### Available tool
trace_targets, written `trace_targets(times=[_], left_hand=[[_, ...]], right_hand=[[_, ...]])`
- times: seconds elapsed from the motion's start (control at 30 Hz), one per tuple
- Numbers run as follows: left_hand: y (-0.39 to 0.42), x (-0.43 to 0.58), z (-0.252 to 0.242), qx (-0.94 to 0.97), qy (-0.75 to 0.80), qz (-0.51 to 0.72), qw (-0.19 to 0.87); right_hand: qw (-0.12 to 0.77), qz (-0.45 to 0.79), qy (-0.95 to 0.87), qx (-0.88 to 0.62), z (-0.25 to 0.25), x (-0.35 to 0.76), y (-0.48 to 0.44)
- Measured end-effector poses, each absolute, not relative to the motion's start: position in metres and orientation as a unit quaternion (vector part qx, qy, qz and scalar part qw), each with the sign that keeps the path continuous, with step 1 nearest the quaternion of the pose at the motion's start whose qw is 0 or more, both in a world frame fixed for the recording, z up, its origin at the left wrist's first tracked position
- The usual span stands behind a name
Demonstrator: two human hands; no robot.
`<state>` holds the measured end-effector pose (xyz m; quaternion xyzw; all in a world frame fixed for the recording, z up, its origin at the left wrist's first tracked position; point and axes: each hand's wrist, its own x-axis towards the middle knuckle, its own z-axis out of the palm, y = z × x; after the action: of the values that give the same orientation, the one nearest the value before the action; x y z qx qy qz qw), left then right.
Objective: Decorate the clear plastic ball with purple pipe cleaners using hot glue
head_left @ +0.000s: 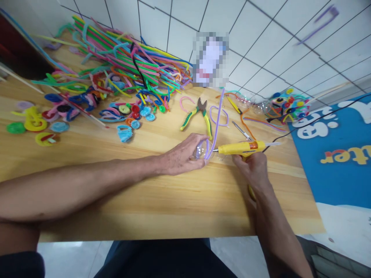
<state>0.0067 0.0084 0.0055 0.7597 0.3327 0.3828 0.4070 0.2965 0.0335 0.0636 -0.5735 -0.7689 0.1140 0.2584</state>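
Observation:
My left hand (182,156) is closed round a small clear plastic ball (201,150) on the wooden table (145,193), together with a long lilac pipe cleaner (218,112) that runs up and away from it. My right hand (251,166) grips a yellow glue gun (242,148). Its nozzle points left and touches the ball where the pipe cleaner meets it.
Yellow-green pliers (197,115) and small scissors (242,131) lie just beyond my hands. A big heap of coloured pipe cleaners (127,65) and coiled pieces (58,112) fills the far left. Clear balls stuffed with colours (285,105) sit far right. A black cord (319,117) crosses a blue board (333,166).

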Motion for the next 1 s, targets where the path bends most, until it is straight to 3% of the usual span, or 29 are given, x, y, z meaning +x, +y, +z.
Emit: trace_targets(times=[1.0], left_hand=[[0.007, 0.0079, 0.0068, 0.76, 0.337, 0.381, 0.404]], right_hand=[[0.282, 0.116, -0.776, -0.553, 0.0616, 0.2972, 0.0344]])
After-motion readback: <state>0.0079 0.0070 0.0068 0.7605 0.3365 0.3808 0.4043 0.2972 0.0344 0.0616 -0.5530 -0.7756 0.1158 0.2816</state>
